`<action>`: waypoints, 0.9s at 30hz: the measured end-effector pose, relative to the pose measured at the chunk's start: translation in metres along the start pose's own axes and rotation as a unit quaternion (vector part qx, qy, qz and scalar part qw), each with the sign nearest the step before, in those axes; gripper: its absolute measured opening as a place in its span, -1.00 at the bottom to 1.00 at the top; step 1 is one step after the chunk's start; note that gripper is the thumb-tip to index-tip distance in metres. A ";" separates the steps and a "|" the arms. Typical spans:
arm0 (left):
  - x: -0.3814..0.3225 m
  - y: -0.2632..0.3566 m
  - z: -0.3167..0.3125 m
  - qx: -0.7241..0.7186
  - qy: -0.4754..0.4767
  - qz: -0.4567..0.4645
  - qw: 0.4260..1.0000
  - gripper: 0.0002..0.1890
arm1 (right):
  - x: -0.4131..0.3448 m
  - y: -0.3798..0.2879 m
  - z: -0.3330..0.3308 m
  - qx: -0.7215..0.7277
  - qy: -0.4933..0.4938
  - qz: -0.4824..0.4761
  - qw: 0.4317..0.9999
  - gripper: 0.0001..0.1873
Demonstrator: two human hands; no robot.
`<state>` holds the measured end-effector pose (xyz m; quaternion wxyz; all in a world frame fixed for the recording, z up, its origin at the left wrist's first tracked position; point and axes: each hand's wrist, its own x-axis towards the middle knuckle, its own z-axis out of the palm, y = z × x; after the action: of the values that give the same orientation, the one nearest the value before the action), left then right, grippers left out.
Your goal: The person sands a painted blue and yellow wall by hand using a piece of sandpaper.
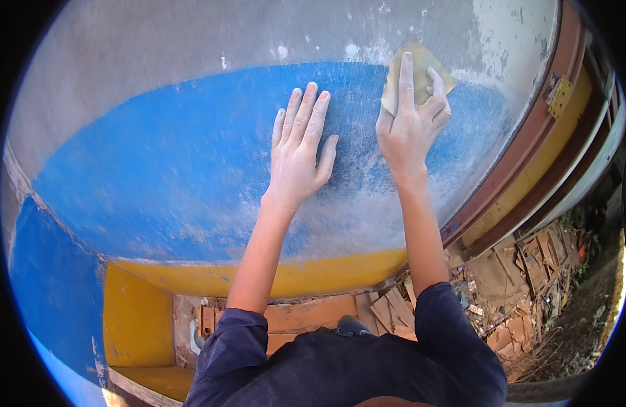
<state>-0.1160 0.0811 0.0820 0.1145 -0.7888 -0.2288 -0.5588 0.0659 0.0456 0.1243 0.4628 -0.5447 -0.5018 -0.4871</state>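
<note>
Before me is a wall with a blue painted area (165, 147) below a grey surface (155, 46). My left hand (298, 157) lies palm down on the blue paint, fingers a little apart, with nothing in it. To its right, my right hand (412, 132) presses a beige sheet of sandpaper (418, 63) against the wall, across the line where blue meets grey. The index finger stretches along the sheet; the thumb is partly hidden behind it. Pale dust coats both hands. Around and below the right hand the blue looks scuffed and whitish.
A yellow band (313, 274) runs along the wall's foot. On the right stands a reddish-brown frame (571, 43) with a yellow hinge (559, 97). Broken boards (391, 311) and rubble (514, 330) litter the ground. A blue side wall (56, 295) meets this wall at the left.
</note>
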 end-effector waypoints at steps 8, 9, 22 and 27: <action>-0.051 -0.022 -0.007 0.110 -0.008 -0.107 0.988 -0.32 | 0.024 -0.019 0.000 0.026 -0.032 -0.197 0.980 -0.45; -0.053 -0.021 -0.008 0.122 -0.025 -0.110 0.986 -0.32 | 0.038 -0.007 -0.006 -0.014 -0.020 -0.196 0.980 -0.43; -0.069 -0.027 0.006 0.169 -0.061 -0.118 0.977 -0.30 | 0.015 -0.028 -0.006 0.017 -0.088 -0.246 0.965 -0.43; -0.075 -0.026 0.008 0.164 -0.056 -0.119 0.978 -0.31 | 0.033 -0.018 -0.006 -0.040 -0.035 -0.181 0.982 -0.41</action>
<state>-0.1419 0.0897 0.0068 0.1613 -0.7566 -0.4158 -0.4783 0.0482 0.0446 0.1583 0.3272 -0.4794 -0.5882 -0.5631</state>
